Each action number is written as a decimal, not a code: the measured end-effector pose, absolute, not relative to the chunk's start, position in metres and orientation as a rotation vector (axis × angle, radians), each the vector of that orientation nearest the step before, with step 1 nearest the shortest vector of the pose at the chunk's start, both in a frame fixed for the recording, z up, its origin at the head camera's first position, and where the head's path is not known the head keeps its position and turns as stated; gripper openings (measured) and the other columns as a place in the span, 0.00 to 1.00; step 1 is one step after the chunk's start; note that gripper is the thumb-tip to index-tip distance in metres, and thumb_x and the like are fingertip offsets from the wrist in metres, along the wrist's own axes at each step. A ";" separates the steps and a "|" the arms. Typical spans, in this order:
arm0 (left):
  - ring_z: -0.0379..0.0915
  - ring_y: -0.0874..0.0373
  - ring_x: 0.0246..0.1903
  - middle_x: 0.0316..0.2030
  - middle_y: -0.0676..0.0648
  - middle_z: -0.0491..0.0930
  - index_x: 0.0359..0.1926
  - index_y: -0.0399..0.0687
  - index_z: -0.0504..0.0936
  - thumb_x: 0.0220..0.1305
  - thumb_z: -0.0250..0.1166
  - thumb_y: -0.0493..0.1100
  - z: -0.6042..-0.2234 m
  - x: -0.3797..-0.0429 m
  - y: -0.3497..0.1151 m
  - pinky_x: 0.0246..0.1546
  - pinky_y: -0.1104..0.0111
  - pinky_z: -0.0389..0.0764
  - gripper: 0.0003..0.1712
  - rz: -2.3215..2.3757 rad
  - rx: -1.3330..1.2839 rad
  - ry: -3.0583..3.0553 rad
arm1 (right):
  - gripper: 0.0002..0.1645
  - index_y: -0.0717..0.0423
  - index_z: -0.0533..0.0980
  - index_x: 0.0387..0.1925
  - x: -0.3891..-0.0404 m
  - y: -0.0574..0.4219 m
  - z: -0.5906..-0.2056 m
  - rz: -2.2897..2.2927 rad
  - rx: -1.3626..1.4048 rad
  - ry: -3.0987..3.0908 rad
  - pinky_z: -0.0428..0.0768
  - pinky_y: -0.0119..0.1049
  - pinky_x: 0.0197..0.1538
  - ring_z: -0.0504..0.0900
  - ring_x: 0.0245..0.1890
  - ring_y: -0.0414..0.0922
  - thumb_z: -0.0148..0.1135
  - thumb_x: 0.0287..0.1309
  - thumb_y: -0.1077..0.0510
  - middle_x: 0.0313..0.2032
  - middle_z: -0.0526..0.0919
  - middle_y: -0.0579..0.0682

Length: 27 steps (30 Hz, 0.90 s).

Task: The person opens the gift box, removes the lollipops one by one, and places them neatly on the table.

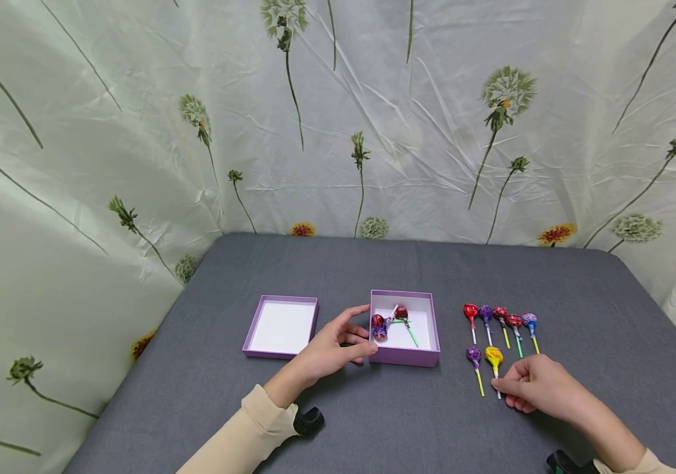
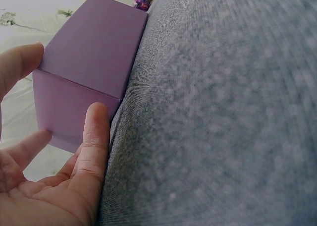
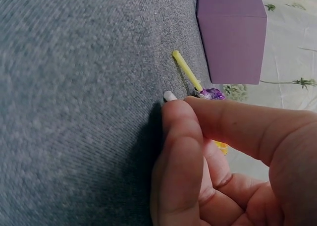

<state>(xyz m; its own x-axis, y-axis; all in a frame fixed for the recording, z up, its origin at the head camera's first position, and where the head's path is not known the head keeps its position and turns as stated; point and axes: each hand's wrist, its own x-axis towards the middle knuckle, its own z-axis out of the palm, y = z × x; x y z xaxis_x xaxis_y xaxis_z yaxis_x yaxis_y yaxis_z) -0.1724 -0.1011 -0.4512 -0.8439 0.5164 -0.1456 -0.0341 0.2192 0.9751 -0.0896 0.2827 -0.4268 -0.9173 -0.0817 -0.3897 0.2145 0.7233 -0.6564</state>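
Observation:
My right hand (image 1: 542, 384) pinches the white stick of a yellow lollipop (image 1: 494, 356) between thumb and fingers. In the right wrist view, the white stick end (image 3: 169, 95) pokes out from my fingertips, and most of the candy is hidden. Beside it lies a purple lollipop (image 1: 474, 356) on a yellow stick. My left hand (image 1: 333, 342) rests against the left side of an open purple box (image 1: 404, 357), its thumb at the near corner and its fingers along the wall. Inside the box lie several wrapped lollipops (image 1: 401, 313) with dark red and purple heads.
Behind the yellow lollipop, a row holds a red lollipop (image 1: 470, 313), a purple one (image 1: 486, 314), two dark red ones (image 1: 514, 321) and a blue one (image 1: 529, 320). The purple-edged lid (image 1: 281, 326) lies white inside up, left of the box, on the grey cloth (image 1: 338, 263).

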 end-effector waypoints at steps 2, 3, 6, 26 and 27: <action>0.80 0.56 0.48 0.56 0.40 0.80 0.82 0.59 0.65 0.71 0.74 0.46 -0.451 -0.172 -0.101 0.46 0.65 0.88 0.44 1.661 0.443 2.056 | 0.16 0.57 0.82 0.26 -0.090 0.283 -0.427 -1.029 0.105 2.528 0.83 0.31 0.28 0.79 0.23 0.39 0.71 0.69 0.54 0.20 0.83 0.43; 0.80 0.56 0.48 0.56 0.40 0.80 0.82 0.59 0.65 0.71 0.74 0.46 -0.451 -0.173 -0.101 0.46 0.65 0.88 0.44 1.661 0.443 2.056 | 0.16 0.57 0.82 0.26 -0.091 0.284 -0.427 -1.026 0.106 2.526 0.83 0.31 0.29 0.79 0.23 0.39 0.71 0.69 0.54 0.21 0.83 0.43; 0.80 0.56 0.48 0.56 0.41 0.79 0.82 0.59 0.65 0.71 0.74 0.46 -0.452 -0.173 -0.101 0.46 0.65 0.88 0.44 1.659 0.440 2.057 | 0.16 0.56 0.82 0.27 -0.091 0.285 -0.426 -1.015 0.095 2.527 0.83 0.31 0.29 0.79 0.24 0.39 0.71 0.69 0.53 0.21 0.83 0.42; 0.80 0.56 0.48 0.56 0.41 0.80 0.82 0.59 0.64 0.71 0.74 0.46 -0.452 -0.173 -0.101 0.46 0.65 0.88 0.44 1.664 0.442 2.048 | 0.18 0.55 0.84 0.29 -0.090 0.293 -0.420 -1.007 0.080 2.555 0.84 0.31 0.31 0.81 0.26 0.38 0.71 0.70 0.47 0.23 0.84 0.42; 0.80 0.56 0.48 0.56 0.41 0.80 0.82 0.59 0.64 0.71 0.74 0.46 -0.452 -0.173 -0.102 0.46 0.65 0.88 0.44 1.664 0.443 2.047 | 0.18 0.55 0.85 0.29 -0.090 0.294 -0.419 -1.009 0.071 2.559 0.84 0.31 0.31 0.81 0.26 0.38 0.71 0.70 0.47 0.23 0.84 0.42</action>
<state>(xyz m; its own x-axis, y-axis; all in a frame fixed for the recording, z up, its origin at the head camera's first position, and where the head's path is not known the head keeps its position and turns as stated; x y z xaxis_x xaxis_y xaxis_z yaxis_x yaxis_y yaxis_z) -0.1731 -0.1015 -0.4525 -0.8414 0.5194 -0.1492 -0.0398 0.2157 0.9757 -0.0900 0.2939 -0.4194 -0.9238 -0.0931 -0.3714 0.1855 0.7397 -0.6468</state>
